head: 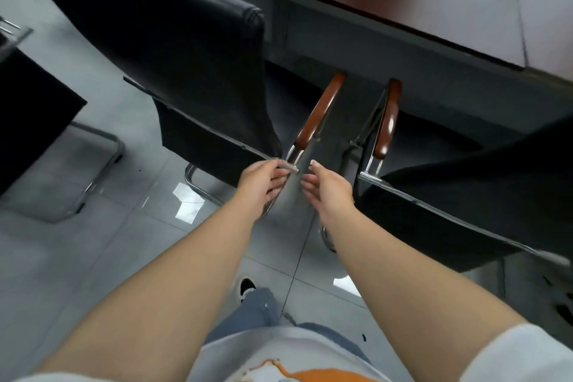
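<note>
Two black office chairs stand pushed under a dark-edged table (403, 18). The left chair (192, 71) has a brown wooden armrest (319, 112) on a chrome frame; the right chair (465, 195) has its own brown armrest (386, 124). My left hand (263, 183) pinches a small pale, stick-like object (290, 167) between thumb and fingers, right beside the left chair's chrome frame. My right hand (325, 187) hovers next to it with fingers relaxed and slightly spread, holding nothing. What the small object is, I cannot make out.
Grey glossy floor tiles (124, 242) lie below. Another black chair with a chrome base (46, 121) stands at the left. My jeans and a black shoe (246, 287) show between my arms. A narrow gap separates the two chairs.
</note>
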A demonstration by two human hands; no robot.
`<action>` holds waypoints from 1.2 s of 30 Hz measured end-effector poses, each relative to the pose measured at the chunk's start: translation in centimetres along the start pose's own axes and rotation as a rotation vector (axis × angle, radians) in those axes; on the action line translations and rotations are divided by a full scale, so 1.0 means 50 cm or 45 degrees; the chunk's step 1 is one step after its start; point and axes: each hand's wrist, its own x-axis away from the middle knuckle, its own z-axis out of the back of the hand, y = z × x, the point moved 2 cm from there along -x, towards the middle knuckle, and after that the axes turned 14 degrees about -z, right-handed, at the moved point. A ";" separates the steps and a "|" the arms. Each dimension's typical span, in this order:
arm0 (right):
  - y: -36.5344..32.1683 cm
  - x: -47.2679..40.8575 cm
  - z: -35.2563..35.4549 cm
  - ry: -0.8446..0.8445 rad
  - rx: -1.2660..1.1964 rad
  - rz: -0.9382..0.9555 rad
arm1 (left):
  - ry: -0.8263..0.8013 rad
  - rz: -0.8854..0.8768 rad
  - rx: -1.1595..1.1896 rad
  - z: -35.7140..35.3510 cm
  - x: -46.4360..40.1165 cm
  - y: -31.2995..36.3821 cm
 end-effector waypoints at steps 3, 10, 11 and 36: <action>0.039 0.034 -0.002 -0.069 0.126 0.033 | 0.075 -0.037 0.011 0.033 0.050 -0.003; 0.173 0.106 -0.023 -0.260 0.517 0.096 | 0.220 -0.002 -0.034 0.166 0.180 -0.065; 0.194 0.114 -0.032 -0.285 0.509 0.076 | 0.247 -0.002 -0.041 0.189 0.192 -0.071; 0.382 0.220 -0.735 -0.528 0.585 0.036 | 0.475 -0.154 0.121 0.869 0.094 0.181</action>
